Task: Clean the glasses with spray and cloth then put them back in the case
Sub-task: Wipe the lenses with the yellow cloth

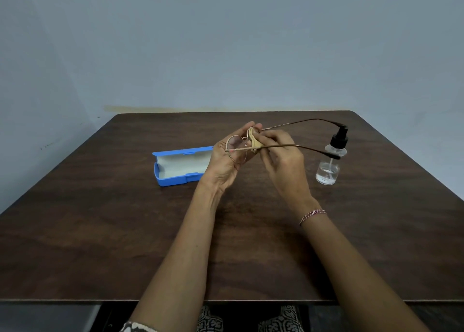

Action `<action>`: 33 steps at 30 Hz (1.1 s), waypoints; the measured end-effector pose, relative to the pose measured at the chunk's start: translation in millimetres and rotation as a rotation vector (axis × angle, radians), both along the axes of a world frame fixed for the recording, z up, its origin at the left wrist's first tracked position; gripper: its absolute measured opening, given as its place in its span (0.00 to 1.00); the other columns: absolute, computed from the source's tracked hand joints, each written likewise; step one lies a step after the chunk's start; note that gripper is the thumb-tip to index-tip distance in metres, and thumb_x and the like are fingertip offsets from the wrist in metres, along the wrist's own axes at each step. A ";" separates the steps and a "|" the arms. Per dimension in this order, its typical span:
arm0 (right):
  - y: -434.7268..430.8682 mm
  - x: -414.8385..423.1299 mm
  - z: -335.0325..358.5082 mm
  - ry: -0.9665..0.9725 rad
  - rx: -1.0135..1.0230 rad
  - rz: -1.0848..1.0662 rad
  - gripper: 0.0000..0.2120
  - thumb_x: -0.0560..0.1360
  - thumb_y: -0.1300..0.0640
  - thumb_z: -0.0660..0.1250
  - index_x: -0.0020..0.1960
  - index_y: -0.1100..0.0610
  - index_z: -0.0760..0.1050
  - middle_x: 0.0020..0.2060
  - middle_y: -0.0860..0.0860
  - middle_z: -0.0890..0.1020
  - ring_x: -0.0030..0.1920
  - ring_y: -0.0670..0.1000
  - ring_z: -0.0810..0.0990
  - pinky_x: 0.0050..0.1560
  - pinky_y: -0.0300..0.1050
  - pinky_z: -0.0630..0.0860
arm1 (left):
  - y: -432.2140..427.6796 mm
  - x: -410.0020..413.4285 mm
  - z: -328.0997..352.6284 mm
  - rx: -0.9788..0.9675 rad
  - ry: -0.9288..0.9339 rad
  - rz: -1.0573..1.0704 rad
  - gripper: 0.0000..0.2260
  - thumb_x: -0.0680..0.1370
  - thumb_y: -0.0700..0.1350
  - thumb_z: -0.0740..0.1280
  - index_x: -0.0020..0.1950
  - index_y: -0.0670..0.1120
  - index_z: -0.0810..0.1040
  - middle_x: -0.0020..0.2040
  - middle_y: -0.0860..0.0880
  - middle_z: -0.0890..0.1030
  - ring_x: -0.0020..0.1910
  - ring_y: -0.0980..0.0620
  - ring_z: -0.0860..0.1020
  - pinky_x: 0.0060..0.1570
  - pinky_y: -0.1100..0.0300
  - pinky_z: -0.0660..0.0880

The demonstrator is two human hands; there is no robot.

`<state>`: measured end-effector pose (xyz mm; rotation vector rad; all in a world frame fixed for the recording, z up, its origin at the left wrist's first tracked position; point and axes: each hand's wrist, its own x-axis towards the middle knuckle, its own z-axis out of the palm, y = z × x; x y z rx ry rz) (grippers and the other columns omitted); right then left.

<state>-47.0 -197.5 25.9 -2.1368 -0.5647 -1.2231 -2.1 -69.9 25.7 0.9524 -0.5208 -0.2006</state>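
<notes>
— Glasses (236,149), where?
— Over the bench (100,231): your left grip (226,164) holds one lens rim, your right grip (281,156) pinches the cloth (254,141) on the other. Temples point right; case (180,167) lies left, by your left grip.

Dark wood-grain tabletop (125,231), matt; blue plastic glasses case (175,179) with pale lining; thin metal-framed glasses (236,149); beige cloth (254,141); clear spray bottle (329,168), black pump.

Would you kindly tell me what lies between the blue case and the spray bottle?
In the head view: the left hand holding the glasses and the right hand pinching a beige cloth on one lens.
</notes>
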 end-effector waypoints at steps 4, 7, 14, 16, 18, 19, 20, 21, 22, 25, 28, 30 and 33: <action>-2.8 -0.2 2.7 -0.003 0.040 -0.051 0.17 0.72 0.71 0.66 0.59 0.62 0.78 0.51 0.56 0.78 0.52 0.50 0.76 0.57 0.30 0.69 | -1.7 1.2 -3.9 0.028 0.004 -0.043 0.29 0.53 0.53 0.83 0.52 0.47 0.83 0.53 0.49 0.83 0.49 0.53 0.82 0.48 0.60 0.78; -9.3 -4.3 7.5 -0.032 0.113 -0.130 0.15 0.72 0.68 0.65 0.57 0.60 0.78 0.49 0.55 0.78 0.50 0.49 0.76 0.53 0.35 0.73 | -2.3 2.6 -7.8 0.071 0.031 -0.035 0.27 0.58 0.50 0.81 0.55 0.45 0.81 0.52 0.47 0.82 0.49 0.51 0.82 0.47 0.59 0.79; -8.2 -5.9 10.1 -0.027 0.186 -0.172 0.07 0.70 0.67 0.68 0.47 0.63 0.73 0.45 0.55 0.73 0.43 0.46 0.72 0.40 0.43 0.75 | -5.9 -3.8 -9.0 0.157 0.029 -0.102 0.19 0.60 0.45 0.77 0.51 0.46 0.84 0.45 0.50 0.85 0.44 0.53 0.83 0.44 0.58 0.80; -5.4 -5.3 6.9 0.054 0.183 -0.159 0.08 0.70 0.65 0.70 0.46 0.62 0.72 0.43 0.52 0.73 0.41 0.47 0.73 0.37 0.46 0.75 | -7.6 -3.7 -10.0 0.162 0.045 -0.099 0.21 0.57 0.47 0.80 0.49 0.46 0.84 0.41 0.49 0.85 0.40 0.54 0.83 0.41 0.59 0.80; -5.2 -4.4 5.7 0.111 0.188 -0.144 0.09 0.70 0.66 0.70 0.46 0.61 0.71 0.43 0.50 0.73 0.41 0.46 0.73 0.38 0.46 0.75 | -8.1 -2.4 -11.3 0.157 0.050 -0.097 0.22 0.57 0.47 0.80 0.50 0.45 0.84 0.39 0.49 0.84 0.38 0.55 0.82 0.42 0.59 0.80; -5.7 -4.2 6.3 0.125 0.181 -0.134 0.10 0.69 0.67 0.70 0.48 0.61 0.72 0.44 0.50 0.74 0.41 0.43 0.73 0.39 0.45 0.75 | -7.8 -1.9 -11.4 0.142 0.047 -0.097 0.21 0.58 0.47 0.79 0.49 0.46 0.84 0.39 0.49 0.84 0.38 0.55 0.82 0.42 0.59 0.80; -6.4 -3.8 7.1 0.128 0.161 -0.123 0.10 0.69 0.68 0.69 0.49 0.61 0.73 0.45 0.51 0.76 0.42 0.41 0.72 0.40 0.43 0.74 | -7.0 -2.1 -10.3 0.122 0.051 -0.095 0.20 0.58 0.48 0.80 0.48 0.47 0.84 0.39 0.49 0.84 0.38 0.54 0.82 0.42 0.59 0.80; -7.1 -3.6 7.6 0.121 0.130 -0.109 0.11 0.70 0.69 0.68 0.51 0.62 0.74 0.46 0.53 0.76 0.43 0.41 0.71 0.41 0.40 0.73 | -5.4 -2.5 -8.5 0.102 0.059 -0.088 0.21 0.57 0.48 0.81 0.47 0.47 0.84 0.40 0.49 0.84 0.38 0.54 0.83 0.42 0.58 0.80; -7.8 -3.3 7.4 0.106 0.093 -0.093 0.11 0.71 0.69 0.68 0.52 0.62 0.75 0.47 0.54 0.77 0.43 0.41 0.71 0.41 0.37 0.72 | -4.3 -2.2 -7.5 0.087 0.073 -0.078 0.22 0.56 0.48 0.81 0.47 0.46 0.84 0.41 0.48 0.84 0.39 0.53 0.83 0.42 0.58 0.80; -8.2 -2.0 4.9 0.066 0.017 -0.058 0.09 0.72 0.67 0.69 0.52 0.62 0.77 0.47 0.53 0.77 0.43 0.40 0.71 0.41 0.35 0.73 | -1.8 0.4 -6.8 0.051 0.094 -0.019 0.24 0.63 0.42 0.77 0.55 0.37 0.75 0.54 0.39 0.81 0.40 0.55 0.82 0.41 0.61 0.80; -7.5 -0.7 2.7 0.042 -0.014 -0.016 0.08 0.74 0.62 0.68 0.52 0.63 0.79 0.47 0.54 0.78 0.47 0.47 0.76 0.44 0.42 0.77 | 1.7 2.1 -6.4 0.026 0.074 0.024 0.20 0.72 0.36 0.70 0.62 0.35 0.69 0.68 0.35 0.70 0.42 0.56 0.82 0.42 0.62 0.79; -9.0 0.9 2.1 0.036 -0.019 -0.012 0.09 0.74 0.60 0.68 0.51 0.64 0.79 0.47 0.54 0.78 0.48 0.50 0.77 0.46 0.45 0.77 | 4.2 2.3 -4.8 -0.003 0.077 0.008 0.21 0.69 0.40 0.74 0.58 0.36 0.73 0.60 0.41 0.79 0.43 0.55 0.82 0.42 0.61 0.79; -10.5 1.7 1.9 0.060 0.023 -0.025 0.08 0.74 0.63 0.68 0.53 0.63 0.79 0.47 0.54 0.79 0.47 0.48 0.78 0.45 0.46 0.78 | 5.3 0.7 -3.8 -0.005 0.075 -0.051 0.24 0.61 0.46 0.79 0.54 0.43 0.80 0.52 0.46 0.83 0.45 0.51 0.83 0.44 0.59 0.80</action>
